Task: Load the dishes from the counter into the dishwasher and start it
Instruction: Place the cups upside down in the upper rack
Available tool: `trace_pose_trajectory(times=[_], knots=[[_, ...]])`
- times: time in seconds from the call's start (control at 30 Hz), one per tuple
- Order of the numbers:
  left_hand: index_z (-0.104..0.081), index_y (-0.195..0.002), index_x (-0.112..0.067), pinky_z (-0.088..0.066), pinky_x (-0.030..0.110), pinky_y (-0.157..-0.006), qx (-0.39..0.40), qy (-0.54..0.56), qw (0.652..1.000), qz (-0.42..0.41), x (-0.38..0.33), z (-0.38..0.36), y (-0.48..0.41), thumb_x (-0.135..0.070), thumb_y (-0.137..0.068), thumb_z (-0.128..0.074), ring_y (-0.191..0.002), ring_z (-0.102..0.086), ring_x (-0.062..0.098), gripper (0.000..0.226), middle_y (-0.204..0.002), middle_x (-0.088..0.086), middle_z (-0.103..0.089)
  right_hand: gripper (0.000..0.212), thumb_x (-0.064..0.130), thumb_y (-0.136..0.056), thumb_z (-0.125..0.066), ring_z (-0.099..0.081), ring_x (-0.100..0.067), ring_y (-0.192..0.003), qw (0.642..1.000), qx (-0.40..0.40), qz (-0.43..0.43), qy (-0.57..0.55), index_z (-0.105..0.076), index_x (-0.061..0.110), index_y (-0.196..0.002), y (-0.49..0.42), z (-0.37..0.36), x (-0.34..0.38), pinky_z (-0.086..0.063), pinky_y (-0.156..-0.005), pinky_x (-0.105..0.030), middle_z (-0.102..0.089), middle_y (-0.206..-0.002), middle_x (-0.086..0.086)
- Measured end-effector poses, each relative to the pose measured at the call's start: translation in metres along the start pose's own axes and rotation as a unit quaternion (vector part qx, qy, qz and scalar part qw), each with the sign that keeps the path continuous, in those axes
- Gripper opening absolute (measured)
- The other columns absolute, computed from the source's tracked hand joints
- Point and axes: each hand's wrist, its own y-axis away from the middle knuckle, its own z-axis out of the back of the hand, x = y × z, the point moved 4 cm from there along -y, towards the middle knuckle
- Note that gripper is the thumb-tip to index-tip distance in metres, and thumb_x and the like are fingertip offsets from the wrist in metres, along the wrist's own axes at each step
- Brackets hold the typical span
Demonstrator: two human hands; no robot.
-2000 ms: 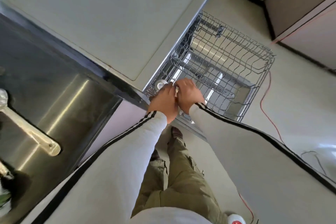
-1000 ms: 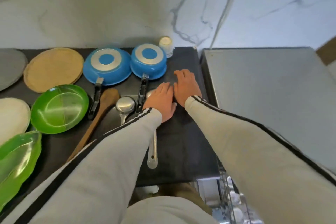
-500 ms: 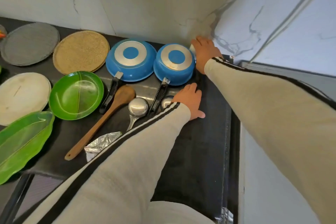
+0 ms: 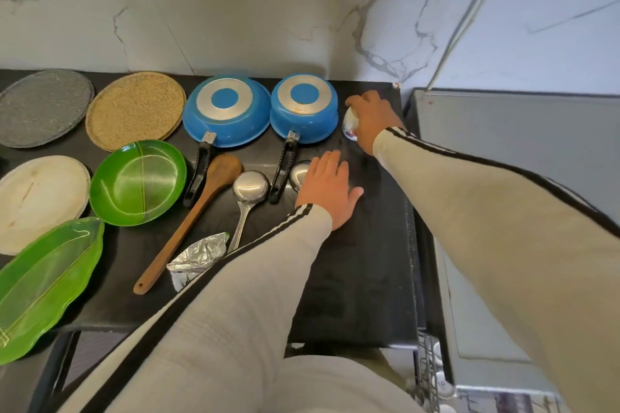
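The black desk (image 4: 352, 278) fills most of the view, and both hands are over its right end. The left hand (image 4: 327, 191) lies flat on the desk with straight fingers and holds nothing. The right hand (image 4: 372, 121) is farther back, close to the wall.

Right of the right hand is a big grey top (image 4: 520, 124); it may be the dishwasher, but I cannot tell for sure. Under the right arm, a bit of wire rack (image 4: 431, 375) peeks out.

Far left of the left hand lie a long green leaf dish (image 4: 47, 285), a white plate (image 4: 40, 201), a grey mat (image 4: 43, 107) and a woven mat (image 4: 134, 109). Nearer is a round green plate (image 4: 137, 181).

Two blue pans sit upside down behind the left hand. The big blue pan (image 4: 226, 111) is more to the left. The small blue pan (image 4: 303, 107) is just beside the right hand.

Left of the left hand lie a wooden spoon (image 4: 198, 211) and a shiny ladle (image 4: 251, 189). A second ladle (image 4: 298, 173) is partly under the left hand's fingers. A bit of crumpled foil (image 4: 198, 256) lies by the left sleeve.

The right hand's fingers are curled round a small white cup (image 4: 349, 124), which is at the back of the desk.
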Motion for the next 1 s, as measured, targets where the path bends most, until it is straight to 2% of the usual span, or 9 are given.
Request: trace_pose_trajectory(times=[0.1, 0.23, 0.33, 0.5, 0.67, 0.8, 0.9, 1.0], knots=[[-0.030, -0.152, -0.010, -0.008, 0.045, -0.124, -0.041, -0.030, 0.998, -0.037, -0.002, -0.002, 0.027, -0.050, -0.101, -0.033, -0.151, -0.012, 0.027, 0.065, -0.163, 0.011, -0.019, 0.080, 0.001, -0.075, -0.074, -0.039, -0.031, -0.128, 0.996, -0.074, -0.002, -0.044, -0.040, 0.028, -0.142, 0.058, -0.008, 0.002, -0.048, -0.098, -0.045, -0.032, -0.146, -0.005], [-0.029, -0.152, -0.011, -0.010, 0.044, -0.124, -0.051, -0.021, 0.996, -0.070, -0.009, -0.009, 0.066, -0.048, -0.099, -0.038, -0.151, -0.011, 0.027, 0.065, -0.163, 0.010, -0.019, 0.081, -0.001, -0.075, -0.073, -0.033, -0.028, -0.134, 0.987, -0.141, -0.029, -0.067, -0.037, 0.028, -0.142, 0.141, -0.018, 0.008, -0.051, -0.094, -0.043, -0.027, -0.151, -0.002], [-0.024, -0.153, -0.009, -0.007, 0.044, -0.124, -0.041, -0.036, 0.992, -0.118, -0.025, -0.023, 0.107, -0.048, -0.100, -0.035, -0.151, -0.009, 0.027, 0.067, -0.163, 0.011, -0.015, 0.084, 0.002, -0.076, -0.075, -0.031, -0.029, -0.138, 0.981, -0.174, -0.077, -0.035, -0.032, 0.028, -0.143, 0.213, -0.027, 0.007, -0.051, -0.096, -0.043, -0.025, -0.154, -0.004], [-0.015, -0.155, -0.009, -0.008, 0.048, -0.123, -0.006, -0.092, 0.968, -0.232, -0.068, -0.061, 0.183, -0.049, -0.101, -0.027, -0.152, -0.001, 0.030, 0.068, -0.164, 0.014, -0.006, 0.081, -0.002, -0.076, -0.066, -0.027, -0.032, -0.138, 0.953, -0.225, -0.200, -0.021, -0.032, 0.023, -0.144, 0.345, -0.053, -0.010, -0.049, -0.100, -0.046, -0.023, -0.153, -0.007], [-0.010, -0.156, -0.008, -0.002, 0.049, -0.123, 0.021, -0.128, 0.910, -0.393, -0.155, -0.102, 0.248, -0.046, -0.102, -0.024, -0.152, 0.005, 0.030, 0.067, -0.165, 0.014, 0.001, 0.086, -0.004, -0.074, -0.063, -0.015, -0.030, -0.144, 0.906, -0.221, -0.357, -0.044, -0.025, 0.026, -0.146, 0.490, -0.086, -0.050, -0.050, -0.098, -0.048, -0.013, -0.157, -0.003], [0.002, -0.157, -0.008, 0.003, 0.048, -0.123, 0.061, -0.151, 0.851, -0.500, -0.219, -0.148, 0.306, -0.046, -0.103, -0.019, -0.151, 0.013, 0.030, 0.069, -0.164, 0.013, 0.011, 0.085, -0.004, -0.080, -0.060, -0.009, -0.027, -0.146, 0.850, -0.200, -0.482, -0.071, -0.021, 0.032, -0.146, 0.599, -0.123, -0.081, -0.052, -0.096, -0.047, -0.008, -0.158, 0.000], [0.003, -0.156, -0.008, 0.005, 0.048, -0.122, 0.103, -0.160, 0.816, -0.546, -0.251, -0.190, 0.347, -0.046, -0.103, -0.020, -0.150, 0.017, 0.029, 0.069, -0.164, 0.013, 0.014, 0.078, 0.000, -0.084, -0.063, -0.017, -0.026, -0.144, 0.819, -0.182, -0.534, -0.107, -0.025, 0.034, -0.143, 0.668, -0.156, -0.097, -0.050, -0.099, -0.047, -0.012, -0.156, 0.000], [0.002, -0.157, -0.009, 0.006, 0.047, -0.122, 0.158, -0.181, 0.794, -0.559, -0.277, -0.235, 0.377, -0.045, -0.103, -0.026, -0.151, 0.015, 0.029, 0.070, -0.164, 0.012, 0.013, 0.067, 0.005, -0.089, -0.062, -0.035, -0.028, -0.137, 0.794, -0.160, -0.565, -0.156, -0.031, 0.035, -0.140, 0.725, -0.196, -0.112, -0.052, -0.096, -0.043, -0.016, -0.151, 0.003]])
